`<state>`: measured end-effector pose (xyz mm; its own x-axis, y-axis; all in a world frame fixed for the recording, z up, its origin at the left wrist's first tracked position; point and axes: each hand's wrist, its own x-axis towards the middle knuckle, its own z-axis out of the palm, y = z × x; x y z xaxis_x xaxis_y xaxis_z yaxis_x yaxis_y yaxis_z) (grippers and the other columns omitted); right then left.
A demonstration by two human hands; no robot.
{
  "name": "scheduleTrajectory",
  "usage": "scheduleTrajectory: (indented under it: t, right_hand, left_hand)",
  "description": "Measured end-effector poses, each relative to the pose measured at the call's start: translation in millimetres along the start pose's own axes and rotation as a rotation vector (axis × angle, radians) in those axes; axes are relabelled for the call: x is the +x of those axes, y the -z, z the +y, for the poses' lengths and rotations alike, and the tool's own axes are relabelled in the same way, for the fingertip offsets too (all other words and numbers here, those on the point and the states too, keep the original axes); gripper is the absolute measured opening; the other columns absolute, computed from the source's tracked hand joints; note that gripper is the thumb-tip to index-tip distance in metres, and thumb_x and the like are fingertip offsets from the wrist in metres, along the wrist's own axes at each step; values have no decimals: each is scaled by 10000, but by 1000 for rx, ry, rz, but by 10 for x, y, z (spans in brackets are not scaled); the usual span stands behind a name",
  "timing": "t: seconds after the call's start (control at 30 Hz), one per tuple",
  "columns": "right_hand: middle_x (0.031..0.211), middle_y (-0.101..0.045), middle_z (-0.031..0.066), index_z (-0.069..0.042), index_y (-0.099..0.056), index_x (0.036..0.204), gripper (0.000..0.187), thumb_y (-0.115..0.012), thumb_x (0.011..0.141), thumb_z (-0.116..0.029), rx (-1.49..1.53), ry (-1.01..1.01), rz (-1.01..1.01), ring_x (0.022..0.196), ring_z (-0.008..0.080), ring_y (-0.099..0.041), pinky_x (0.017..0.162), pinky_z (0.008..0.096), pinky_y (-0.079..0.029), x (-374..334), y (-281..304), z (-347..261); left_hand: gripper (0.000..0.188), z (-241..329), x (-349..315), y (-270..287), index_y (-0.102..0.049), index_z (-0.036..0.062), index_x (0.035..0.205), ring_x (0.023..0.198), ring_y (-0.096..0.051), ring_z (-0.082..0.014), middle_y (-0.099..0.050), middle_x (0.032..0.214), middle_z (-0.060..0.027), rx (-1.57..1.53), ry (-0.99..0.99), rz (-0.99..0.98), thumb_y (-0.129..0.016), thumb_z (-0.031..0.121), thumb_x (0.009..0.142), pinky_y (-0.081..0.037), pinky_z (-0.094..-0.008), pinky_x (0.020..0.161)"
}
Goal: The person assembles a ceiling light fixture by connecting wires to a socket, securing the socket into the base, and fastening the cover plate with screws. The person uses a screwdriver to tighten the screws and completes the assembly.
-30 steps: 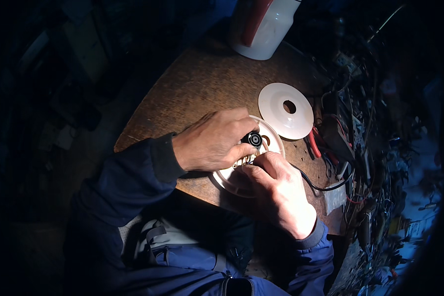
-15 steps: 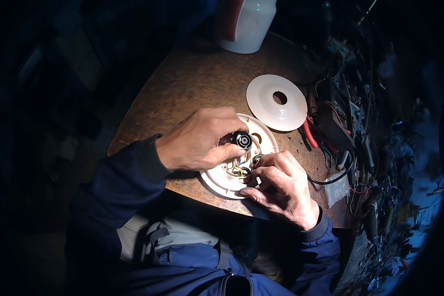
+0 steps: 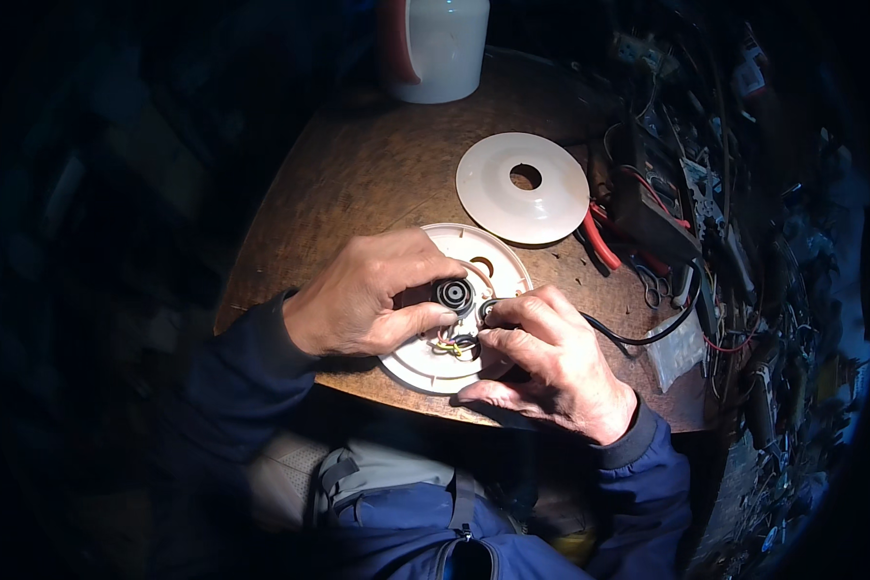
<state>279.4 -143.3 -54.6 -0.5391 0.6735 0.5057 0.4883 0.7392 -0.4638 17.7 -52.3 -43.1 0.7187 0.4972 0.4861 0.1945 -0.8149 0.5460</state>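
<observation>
Grips black part (image 3: 453,297) in left hand (image 3: 382,295), cannot tell hold of right hand (image 3: 563,362), over uncovered, wired base (image 3: 420,364), with far white disc (image 3: 507,211) off.

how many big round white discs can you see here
2. The one with a central hole lies on the wooden table, beyond the hands; the one with wires is nearer, partly covered by the left hand and right hand. Others may be hidden in the dark.
</observation>
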Motion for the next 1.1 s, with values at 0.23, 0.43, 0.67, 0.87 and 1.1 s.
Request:
scheduleTrajectory:
  t: [0.23, 0.43, 0.67, 0.87, 1.1]
  right_hand:
    - [1155, -681, 160, -2, -731, 1037, 468, -935, 784, -338, 46, -15, 7, 1027, 364, -643, 897, 467, -575, -14, -27, 11]
    - [1129, -714, 149, -17, -743, 1116, 524, -975, 775, -341, 33, -4, 27, 967, 327, -666, 839, 430, -579, -28, -26, 13]
    - [1133, -692, 154, -7, -746, 1032, 431, -927, 804, -326, 54, -1, 10, 1007, 357, -646, 888, 458, -573, 0, -18, 11]
    - [1080, -706, 126, -27, -767, 1041, 278, -885, 834, -171, 33, -32, 21, 973, 320, -660, 867, 437, -575, 18, -15, 3]
    - [1021, -706, 82, -66, -772, 1077, 296, -890, 806, -84, -28, 0, 50, 924, 293, -672, 819, 421, -581, 35, -81, -21]
  left_hand:
    - [354, 71, 23, 19, -786, 17, 1094, 827, -759, -250, -770, 956, -114, 58, 25, -44, -915, 103, 777, -600, -347, 695]
    - [382, 55, 47, 44, -798, 48, 1104, 884, -720, -245, -781, 980, -79, 105, 8, -103, -937, 212, 788, -537, -386, 834]
    - [393, -28, 1, 39, -799, 36, 1143, 921, -721, -241, -781, 1004, -89, 27, 33, -103, -923, 218, 817, -551, -397, 853]
    - [379, 22, -5, 25, -791, 33, 1145, 929, -701, -252, -761, 992, -84, 58, 53, -93, -907, 228, 841, -539, -402, 877]
    - [450, -5, 25, 73, -763, 12, 1198, 990, -689, -270, -748, 1045, -101, 31, 34, -164, -901, 208, 817, -527, -412, 917]
